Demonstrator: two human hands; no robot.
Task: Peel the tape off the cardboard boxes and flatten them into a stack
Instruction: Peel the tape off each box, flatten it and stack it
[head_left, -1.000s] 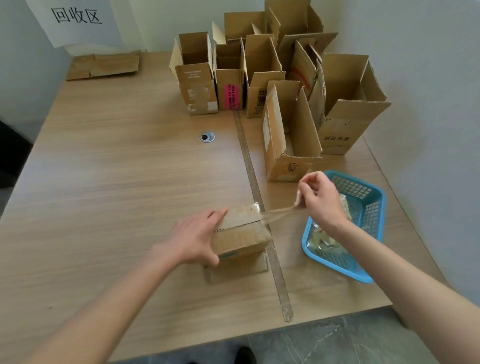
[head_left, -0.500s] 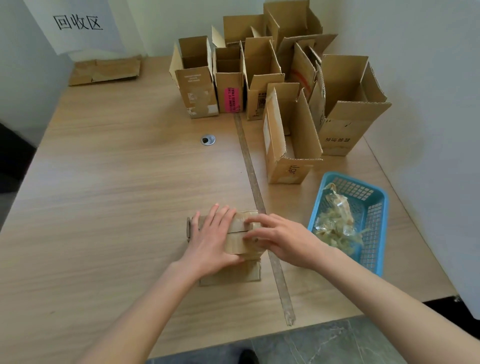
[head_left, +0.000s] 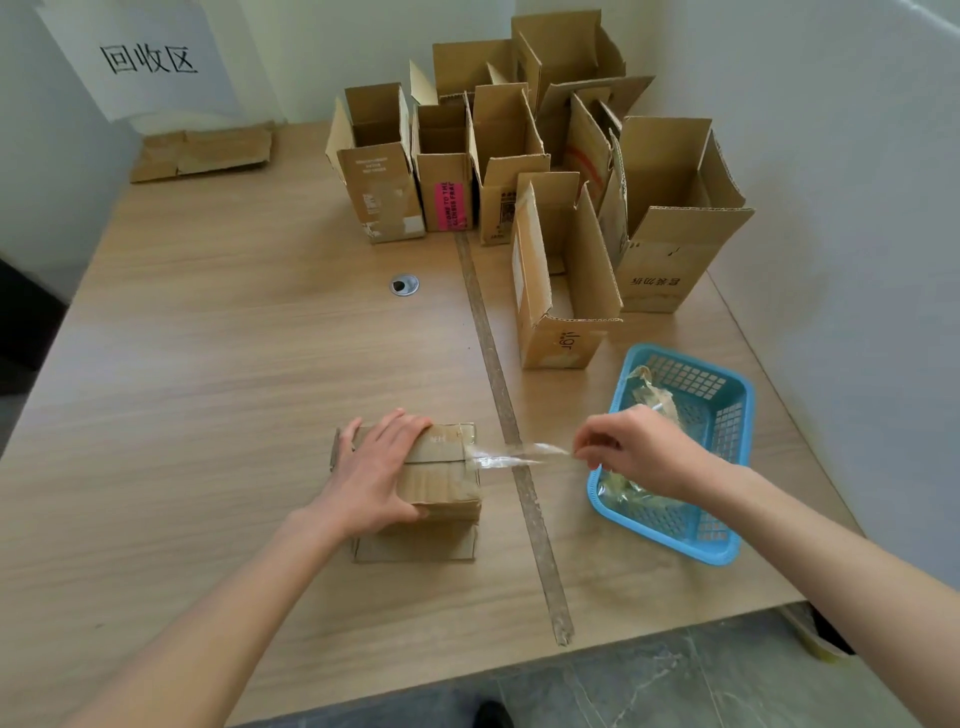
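The left hand (head_left: 376, 475) is lying flat over the top of a small cardboard box (head_left: 441, 483), fingers straight and spread, pressing it down onto the wooden table (head_left: 208, 389). That box is sitting near the front edge, just left of the seam strip (head_left: 511, 431) running down the tabletop. Out to the right, the right hand (head_left: 636, 449) is pinching the free end of a clear strip of tape (head_left: 519, 458), fingertips curled tight around it. The tape is stretching taut from the box's right top edge, crossing over the seam, with its other end still stuck to the cardboard.

The right hand is hovering over the near-left corner of a blue plastic basket (head_left: 727, 415), which is holding a crumpled heap of clear tape scraps (head_left: 639, 493). The basket is sitting at the table's right side, near the front.

Farther back, a cluster of open cardboard boxes (head_left: 519, 166) is standing upright with flaps raised, crowding the far right corner against the wall. One of them is showing a pink label (head_left: 447, 205). Over at the far left, a flattened piece of cardboard (head_left: 202, 151) is lying against the wall, under a paper sign (head_left: 148, 57) with handwritten characters. A round metal grommet (head_left: 404, 285) is sitting in the tabletop mid-way back.
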